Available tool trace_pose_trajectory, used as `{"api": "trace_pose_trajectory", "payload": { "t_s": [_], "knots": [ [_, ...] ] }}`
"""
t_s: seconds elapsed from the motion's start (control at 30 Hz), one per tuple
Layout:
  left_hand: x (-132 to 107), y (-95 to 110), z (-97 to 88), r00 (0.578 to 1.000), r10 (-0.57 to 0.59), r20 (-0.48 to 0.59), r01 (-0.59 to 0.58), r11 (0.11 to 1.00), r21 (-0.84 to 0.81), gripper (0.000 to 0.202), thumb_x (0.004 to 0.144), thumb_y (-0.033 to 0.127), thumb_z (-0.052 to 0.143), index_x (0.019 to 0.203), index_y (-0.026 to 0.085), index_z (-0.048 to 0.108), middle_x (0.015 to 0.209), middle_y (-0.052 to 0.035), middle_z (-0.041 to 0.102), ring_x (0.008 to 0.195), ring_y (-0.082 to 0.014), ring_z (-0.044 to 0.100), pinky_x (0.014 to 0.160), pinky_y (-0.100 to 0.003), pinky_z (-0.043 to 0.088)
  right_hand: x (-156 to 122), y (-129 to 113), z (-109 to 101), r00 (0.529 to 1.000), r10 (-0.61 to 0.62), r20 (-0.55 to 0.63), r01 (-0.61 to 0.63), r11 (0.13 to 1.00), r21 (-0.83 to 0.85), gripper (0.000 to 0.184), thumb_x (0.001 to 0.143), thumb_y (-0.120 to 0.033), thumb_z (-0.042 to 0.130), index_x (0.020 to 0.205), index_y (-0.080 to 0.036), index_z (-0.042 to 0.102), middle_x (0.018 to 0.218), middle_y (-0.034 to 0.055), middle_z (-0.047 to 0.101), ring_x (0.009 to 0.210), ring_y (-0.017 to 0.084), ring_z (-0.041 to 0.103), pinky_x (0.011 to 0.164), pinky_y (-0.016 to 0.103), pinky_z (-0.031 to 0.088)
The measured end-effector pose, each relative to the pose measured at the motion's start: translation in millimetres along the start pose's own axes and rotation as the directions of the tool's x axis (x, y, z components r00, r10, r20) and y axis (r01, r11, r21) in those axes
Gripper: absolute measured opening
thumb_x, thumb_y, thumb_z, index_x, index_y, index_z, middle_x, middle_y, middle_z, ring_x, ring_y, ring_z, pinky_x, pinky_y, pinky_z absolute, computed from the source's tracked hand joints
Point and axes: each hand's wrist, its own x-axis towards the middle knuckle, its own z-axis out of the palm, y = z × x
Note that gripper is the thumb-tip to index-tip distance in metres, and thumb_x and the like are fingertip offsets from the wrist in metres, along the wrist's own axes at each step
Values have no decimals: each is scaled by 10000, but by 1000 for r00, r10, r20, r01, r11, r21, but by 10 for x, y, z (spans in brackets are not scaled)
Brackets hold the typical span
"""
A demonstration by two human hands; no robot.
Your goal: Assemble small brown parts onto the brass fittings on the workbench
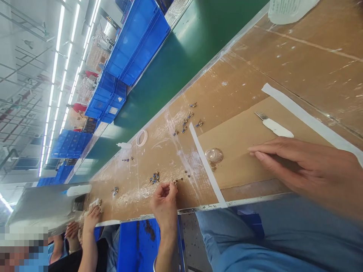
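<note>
My left hand is closed in a pinch just over the table's near edge, with a tiny dark piece at its fingertips, too small to name. Beside it lies a cluster of small blue-and-gold pieces, along with a few dark round bits. My right hand hovers above the brown board, thumb and forefinger pressed together; whatever they hold cannot be made out. Between the hands sits a small clear round dish. A white-handled tool with a flat metal tip lies beyond my right hand.
More blue-and-gold pieces lie further back. White tape strips border the board. A tape ring and a white bottle stand by the green belt. Blue crates line the far side. Co-worker's hand is at left.
</note>
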Motion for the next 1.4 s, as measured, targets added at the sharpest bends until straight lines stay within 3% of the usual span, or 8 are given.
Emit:
{"api": "trace_pose_trajectory", "payload": {
  "t_s": [0.93, 1.23, 1.4],
  "knots": [
    [41, 65, 34, 997, 76, -14, -69, 951, 301, 246, 726, 428, 652, 687, 188, 690, 623, -22, 693, 640, -204, 656, 673, -304, 466, 12, 6, 1, 1000, -1, -2, 1, 1000, -7, 208, 974, -300, 459, 964, -252, 661, 892, -38, 740, 782, 98, 684, 667, 230, 500],
    [91, 217, 15, 981, 171, 89, -193, 847, 495, 182, 743, 344, 607, 638, 212, 674, 582, -1, 684, 590, -188, 638, 604, -272, 395, 43, -27, -44, 1000, 9, 11, -8, 1000, -30, 191, 967, -271, 470, 962, -248, 660, 900, -33, 745, 799, 109, 696, 718, 224, 530],
    [96, 234, 45, 945, 301, 124, -314, 742, 592, 155, 761, 280, 597, 632, 221, 660, 578, 2, 680, 556, -166, 613, 564, -245, 337, 31, -40, -37, 999, 50, 13, -50, 998, 38, 194, 956, -268, 470, 965, -268, 664, 901, -41, 744, 812, 129, 705, 728, 249, 551]
  ]
}}
